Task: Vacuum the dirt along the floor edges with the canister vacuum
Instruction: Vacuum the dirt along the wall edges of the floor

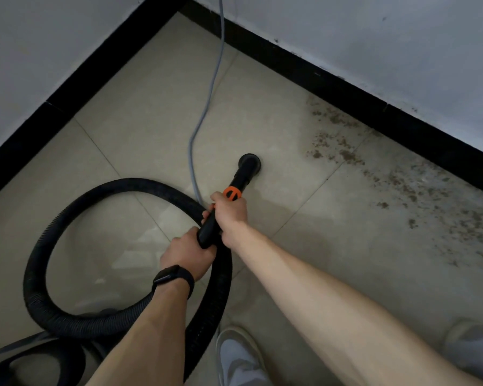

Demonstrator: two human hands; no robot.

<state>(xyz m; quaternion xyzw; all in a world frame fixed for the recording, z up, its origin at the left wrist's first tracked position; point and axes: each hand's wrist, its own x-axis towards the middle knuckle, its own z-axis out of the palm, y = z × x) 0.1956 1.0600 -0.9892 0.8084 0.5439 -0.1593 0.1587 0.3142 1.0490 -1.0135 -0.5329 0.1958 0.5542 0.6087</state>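
- Both hands grip one black vacuum pipe (241, 176). The right hand (230, 211) is wrapped round it just behind an orange collar (232, 194), and the left hand (188, 253) is curled round its rear end, close behind the right.
- Ahead of the right hand, the pipe ends in a round nozzle (250, 162) at the pale floor tiles (151, 107); whether it touches them cannot be told.
- From the left hand, a thick ribbed hose (134, 184) loops out to the left and back toward the person's feet, where part of the canister (34, 358) shows.
- The pipe looks stiff and light, and probably steers best with this two-handed hold. The hose looks bendy and may drag or snag.
- To the right of the hands, well apart from the nozzle, brown dirt (402, 188) lies scattered along a black skirting board (318, 82).
- A grey cable (204, 115) runs forward from beside the right hand, past the left of the nozzle, toward the corner.
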